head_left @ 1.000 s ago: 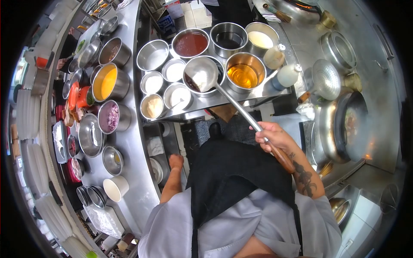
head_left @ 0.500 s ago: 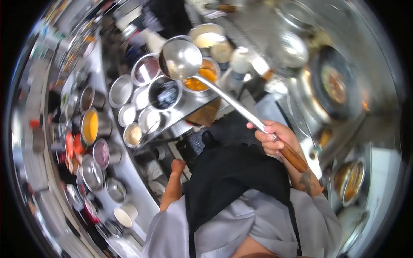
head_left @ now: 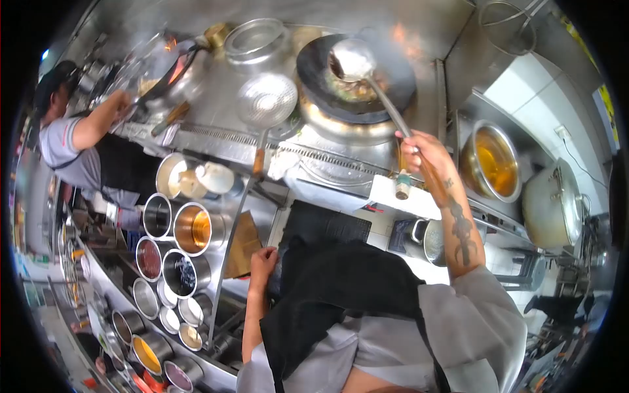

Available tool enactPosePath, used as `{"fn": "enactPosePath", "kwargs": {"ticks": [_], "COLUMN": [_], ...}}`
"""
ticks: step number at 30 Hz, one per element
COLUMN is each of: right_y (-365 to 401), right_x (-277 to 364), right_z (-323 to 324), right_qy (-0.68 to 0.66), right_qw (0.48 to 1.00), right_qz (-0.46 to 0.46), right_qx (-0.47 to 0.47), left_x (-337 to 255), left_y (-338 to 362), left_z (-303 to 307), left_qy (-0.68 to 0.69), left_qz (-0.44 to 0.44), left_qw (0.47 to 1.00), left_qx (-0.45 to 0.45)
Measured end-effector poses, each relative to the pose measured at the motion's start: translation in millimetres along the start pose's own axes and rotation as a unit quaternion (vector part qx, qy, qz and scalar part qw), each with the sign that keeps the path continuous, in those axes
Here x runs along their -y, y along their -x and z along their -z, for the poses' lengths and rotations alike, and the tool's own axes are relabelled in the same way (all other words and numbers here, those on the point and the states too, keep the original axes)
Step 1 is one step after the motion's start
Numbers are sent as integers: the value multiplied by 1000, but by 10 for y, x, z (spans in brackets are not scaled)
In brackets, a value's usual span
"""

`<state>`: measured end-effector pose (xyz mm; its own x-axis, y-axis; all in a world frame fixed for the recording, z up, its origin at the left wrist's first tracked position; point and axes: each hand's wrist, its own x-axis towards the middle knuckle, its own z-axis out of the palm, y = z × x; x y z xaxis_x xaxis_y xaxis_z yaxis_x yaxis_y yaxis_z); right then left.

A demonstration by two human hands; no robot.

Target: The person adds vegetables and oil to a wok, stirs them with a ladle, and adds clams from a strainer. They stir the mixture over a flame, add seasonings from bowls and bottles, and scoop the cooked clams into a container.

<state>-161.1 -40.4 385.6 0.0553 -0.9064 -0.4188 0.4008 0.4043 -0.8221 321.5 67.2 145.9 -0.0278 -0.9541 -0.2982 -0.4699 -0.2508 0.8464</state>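
My right hand [head_left: 424,152] grips the handle of a long metal ladle [head_left: 388,101], the wooden end lying along my forearm. The ladle's bowl is tilted over a dark wok [head_left: 314,82], and the food in the wok [head_left: 357,92] shows partly beneath it. The wok sits on a round metal burner ring [head_left: 341,128], with flame behind it. My left hand [head_left: 264,261] hangs low beside my apron, its fingers curled in and nothing visible in them.
A perforated strainer [head_left: 266,98] lies left of the wok. Pots of sauces stand on a metal counter at left, including an orange liquid pot [head_left: 192,228]. A bowl of oil [head_left: 495,164] and a large lidded pot [head_left: 550,206] are at right. Another person [head_left: 92,137] works at far left.
My view has turned right toward the stove. The ladle has moved from above the sauce pots to over the wok, still in my right hand. My left hand stays low and closed.
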Motion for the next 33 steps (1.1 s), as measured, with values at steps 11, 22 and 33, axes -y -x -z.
{"fn": "enactPosePath", "kwargs": {"ticks": [11,22,33], "right_y": [-1250,-1251,-924], "right_x": [267,81,78], "right_z": [583,205,-277], "right_qy": [433,-391,-140], "right_qw": [851,910,984], "right_qz": [82,-113,-66], "right_qx": [-287,83,-86], "left_x": [-1565,-3198,-3249], "left_y": [-1255,-2332,-2647], "left_z": [-374,-1280,-1596], "left_qy": [-6,-216,-218], "left_qz": [-216,-598,-537], "left_qw": [968,772,813], "left_qx": [128,-6,52]}}
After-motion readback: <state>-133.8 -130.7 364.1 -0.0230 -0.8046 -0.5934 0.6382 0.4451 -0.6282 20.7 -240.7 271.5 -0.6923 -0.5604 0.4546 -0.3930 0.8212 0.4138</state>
